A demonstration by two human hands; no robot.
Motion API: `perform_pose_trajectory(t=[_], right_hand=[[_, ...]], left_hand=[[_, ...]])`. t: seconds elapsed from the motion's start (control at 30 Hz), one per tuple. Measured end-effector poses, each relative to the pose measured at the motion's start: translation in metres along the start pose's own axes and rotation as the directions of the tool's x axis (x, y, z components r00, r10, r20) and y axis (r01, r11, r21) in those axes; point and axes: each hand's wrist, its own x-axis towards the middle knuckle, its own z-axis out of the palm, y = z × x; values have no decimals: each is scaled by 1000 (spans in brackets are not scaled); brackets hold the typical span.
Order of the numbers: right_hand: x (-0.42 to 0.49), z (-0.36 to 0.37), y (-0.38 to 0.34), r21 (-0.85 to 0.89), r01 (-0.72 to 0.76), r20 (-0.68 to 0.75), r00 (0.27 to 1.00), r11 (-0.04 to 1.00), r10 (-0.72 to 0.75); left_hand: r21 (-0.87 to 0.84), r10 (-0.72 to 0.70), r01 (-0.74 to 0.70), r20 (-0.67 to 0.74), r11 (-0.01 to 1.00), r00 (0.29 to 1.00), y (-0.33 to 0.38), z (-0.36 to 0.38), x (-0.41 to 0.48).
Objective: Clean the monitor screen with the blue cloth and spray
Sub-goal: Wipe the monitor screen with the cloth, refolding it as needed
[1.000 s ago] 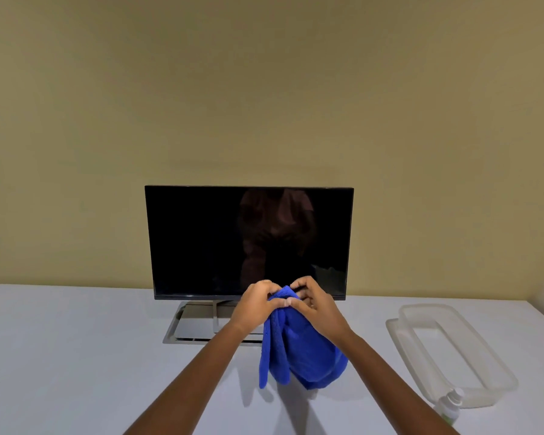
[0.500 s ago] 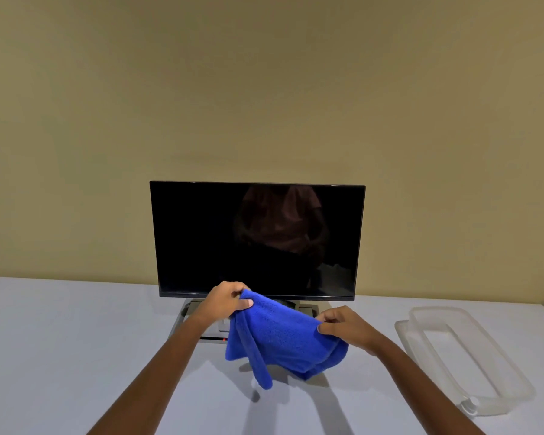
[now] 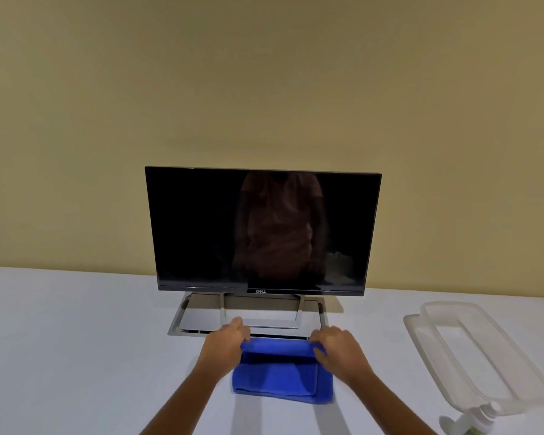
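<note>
A black monitor (image 3: 261, 230) stands on its silver stand at the back of the white table (image 3: 76, 340), its dark screen reflecting a person. In front of the stand lies the blue cloth (image 3: 280, 375), folded flat. My left hand (image 3: 225, 348) pinches its far left corner and my right hand (image 3: 339, 351) pinches its far right corner. Only the white top of the spray bottle (image 3: 478, 419) shows at the lower right edge, next to the tray.
A clear plastic tray (image 3: 484, 356) sits on the table at the right, its near end by the spray bottle. The monitor's silver stand base (image 3: 201, 321) lies just beyond the cloth. A plain yellow wall rises behind the table.
Both hands spread apart and lowered the cloth from a hanging bunch in the air to a flat fold on the table. The view shifted, bringing the monitor closer.
</note>
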Motion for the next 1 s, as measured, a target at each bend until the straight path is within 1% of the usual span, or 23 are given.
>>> perform_pose_trajectory(t=[0.03,0.1,0.17,0.2,0.23,0.27,0.3,0.33,0.37,0.4,0.43,0.5,0.57,0.63,0.67,0.7,0.77,0.8,0.83,0.87,0.9,0.97,1.0], right_hand=[[-6,11,1,-43,32,56,998,999,-29],[-17,32,2,-57,82,153,986,995,-72],[-27,49,4,3,100,192,976,995,-98],[-30,57,6,52,84,183,979,995,-92],[-33,63,7,111,39,152,987,993,-56],[-34,67,8,177,-34,103,995,984,16],[-34,69,7,251,-135,60,990,959,124],[-32,70,5,322,-248,40,968,914,249],[-30,71,2,389,-368,54,924,844,378],[-26,71,-1,426,-481,99,867,766,489],[-21,71,-4,418,-574,152,809,704,568],[-14,70,-9,356,-682,231,727,639,647],[-8,68,-16,322,-734,288,678,598,677],[-1,65,-23,369,-771,364,634,519,683],[4,62,-26,449,-775,408,620,445,669],[8,58,-29,552,-759,446,619,346,646],[17,42,-40,712,-681,468,641,170,609],[22,33,-45,761,-636,451,662,130,598],[26,23,-52,797,-592,424,689,118,588],[30,12,-59,831,-544,392,719,114,574],[34,1,-68,864,-491,353,749,112,560],[42,-21,-85,923,-366,253,809,118,531],[46,-31,-93,949,-286,180,839,135,513]], left_hand=[[18,3,-4,41,1000,999,-3,9,-3],[49,-3,-4,126,999,992,-8,26,-9],[27,-33,28,209,999,977,-11,38,-13],[-3,-51,54,244,999,968,-11,42,-14],[-37,-67,80,274,996,959,-12,45,-14],[-68,-83,108,299,992,951,-13,47,-14],[-91,-96,131,314,987,945,-14,48,-12],[-111,-110,151,314,982,943,-15,49,-11],[-126,-123,167,299,978,946,-15,48,-10],[-133,-133,175,275,976,952,-15,46,-8],[-143,-141,179,245,973,959,-14,45,-7],[-167,-154,186,188,968,970,-10,41,-6],[-209,-141,169,140,963,980,-7,36,-4],[-264,-65,96,122,960,990,-4,30,-4],[-290,0,37,126,956,992,-1,26,-4],[-315,69,-20,144,949,987,3,23,-5],[-351,164,-80,216,933,963,12,16,-8],[-350,188,-94,247,932,951,18,12,-9],[-340,196,-103,251,935,948,24,8,-9],[-333,198,-116,222,936,955,29,5,-9],[-323,195,-134,164,937,967,33,0,-8],[-321,158,-160,-31,934,987,39,-11,-4],[-361,123,-165,-138,918,983,40,-17,0]])
